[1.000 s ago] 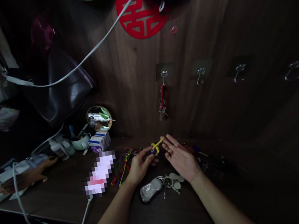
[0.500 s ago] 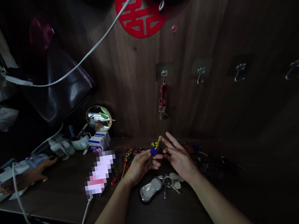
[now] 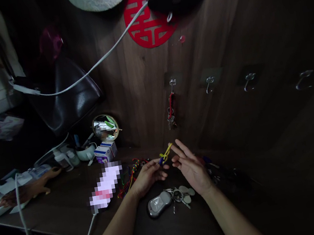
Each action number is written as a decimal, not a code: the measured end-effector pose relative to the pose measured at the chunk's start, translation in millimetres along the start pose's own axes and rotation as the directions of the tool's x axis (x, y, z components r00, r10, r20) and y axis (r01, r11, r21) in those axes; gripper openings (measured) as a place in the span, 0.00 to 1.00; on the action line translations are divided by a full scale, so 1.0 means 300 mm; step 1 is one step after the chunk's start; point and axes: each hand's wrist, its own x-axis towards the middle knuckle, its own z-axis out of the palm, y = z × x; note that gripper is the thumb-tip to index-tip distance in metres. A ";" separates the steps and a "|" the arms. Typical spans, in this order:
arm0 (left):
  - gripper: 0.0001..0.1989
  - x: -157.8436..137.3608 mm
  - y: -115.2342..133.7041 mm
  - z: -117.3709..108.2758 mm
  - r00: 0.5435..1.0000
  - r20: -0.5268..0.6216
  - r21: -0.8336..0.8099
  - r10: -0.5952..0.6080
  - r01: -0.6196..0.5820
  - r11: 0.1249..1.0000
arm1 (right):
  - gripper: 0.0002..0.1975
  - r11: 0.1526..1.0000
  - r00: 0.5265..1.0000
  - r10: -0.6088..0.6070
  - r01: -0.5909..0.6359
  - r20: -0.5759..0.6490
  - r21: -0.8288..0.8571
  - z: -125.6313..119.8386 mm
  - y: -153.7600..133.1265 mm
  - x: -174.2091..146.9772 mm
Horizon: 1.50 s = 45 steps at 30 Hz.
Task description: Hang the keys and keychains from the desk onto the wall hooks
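Note:
A small braided yellow-and-blue cord (image 3: 166, 154) is stretched between my hands above the shelf. My left hand (image 3: 149, 177) pinches its blue end between thumb and fingertips, the other fingers loosely curled. At the yellow loop's far end is my right hand (image 3: 194, 169), a fingertip against or inside the loop; exactly how it grips is hard to see. Another finger of that hand points up. Below lies a silver key fob (image 3: 159, 204) with a ring of keys and round tags (image 3: 182, 195). Multicoloured braided cords (image 3: 129, 180) lie just beyond my left wrist.
A phone with a blurred screen (image 3: 105, 188) lies left, its white cable running off the front edge. Small boxes (image 3: 105, 152), a round mirror (image 3: 106, 128) and a wooden animal figure (image 3: 32, 184) stand farther left. Red-strapped keys (image 3: 171, 111) hang from a wall hook; more hooks (image 3: 250, 82) line the wall.
The yellow loop now looks longer and straighter, and less of the blue part shows. My hands have barely shifted. The whole view has tipped slightly upward.

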 end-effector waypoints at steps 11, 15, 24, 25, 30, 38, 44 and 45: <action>0.17 0.013 -0.018 -0.004 0.997 -0.042 0.268 0.062 -0.049 0.962 | 0.26 0.986 0.988 -0.136 0.128 -0.075 -0.105 0.031 -0.094 0.102; 0.18 0.016 -0.018 -0.006 0.997 -0.060 0.243 0.051 -0.035 0.969 | 0.22 0.952 0.964 -0.257 0.239 -0.072 -0.192 0.064 -0.161 0.164; 0.18 0.021 -0.017 -0.012 0.997 -0.070 0.182 0.028 -0.015 0.983 | 0.20 0.767 0.868 -0.493 0.467 0.061 -0.440 0.149 -0.331 0.294; 0.18 0.021 -0.017 -0.010 0.997 -0.071 0.180 0.026 -0.013 0.984 | 0.21 0.756 0.864 -0.499 0.473 0.071 -0.452 0.153 -0.344 0.308; 0.18 0.020 -0.015 -0.004 0.997 -0.076 0.175 0.032 -0.018 0.984 | 0.24 0.771 0.879 -0.472 0.451 0.072 -0.449 0.154 -0.381 0.372; 0.17 0.026 -0.020 -0.010 0.997 -0.070 0.165 0.027 -0.015 0.986 | 0.25 0.761 0.903 -0.424 0.393 0.062 -0.516 0.124 -0.365 0.442; 0.18 0.030 -0.025 -0.020 0.998 -0.055 0.173 0.026 -0.017 0.985 | 0.24 0.687 0.886 -0.459 0.398 0.061 -0.608 0.107 -0.344 0.447; 0.18 0.030 -0.025 -0.021 0.998 -0.053 0.174 0.026 -0.016 0.985 | 0.24 0.676 0.883 -0.465 0.400 0.064 -0.619 0.103 -0.341 0.446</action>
